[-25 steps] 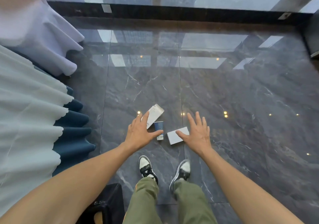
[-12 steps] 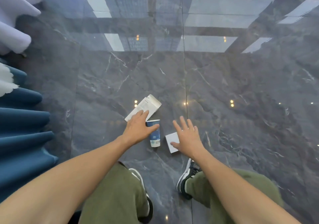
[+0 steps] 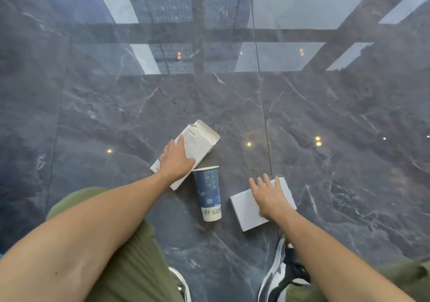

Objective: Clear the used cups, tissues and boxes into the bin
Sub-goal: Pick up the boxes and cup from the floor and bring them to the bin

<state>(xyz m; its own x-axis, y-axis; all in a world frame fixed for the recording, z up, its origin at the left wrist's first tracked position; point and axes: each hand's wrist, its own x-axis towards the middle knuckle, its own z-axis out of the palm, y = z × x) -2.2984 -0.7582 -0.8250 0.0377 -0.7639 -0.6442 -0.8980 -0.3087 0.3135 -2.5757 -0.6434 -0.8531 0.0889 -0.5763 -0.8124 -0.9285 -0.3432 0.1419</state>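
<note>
Boxes and cup, all on the dark floor (image 3: 325, 138) tiles: long open-ended box (image 3: 197, 144) under the left hand (image 3: 176, 162), flat white box (image 3: 246, 205) under the right hand (image 3: 270, 199), blue paper cup (image 3: 207, 192) on its side between. Fingers spread flat on both, seemingly not yet closed. Best curled around the long edges before lifting, thumbs tucked underneath.

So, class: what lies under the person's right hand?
A small white box lies flat on the dark floor, beneath the right hand. The hand covers its middle, so any print there is hidden.
</note>
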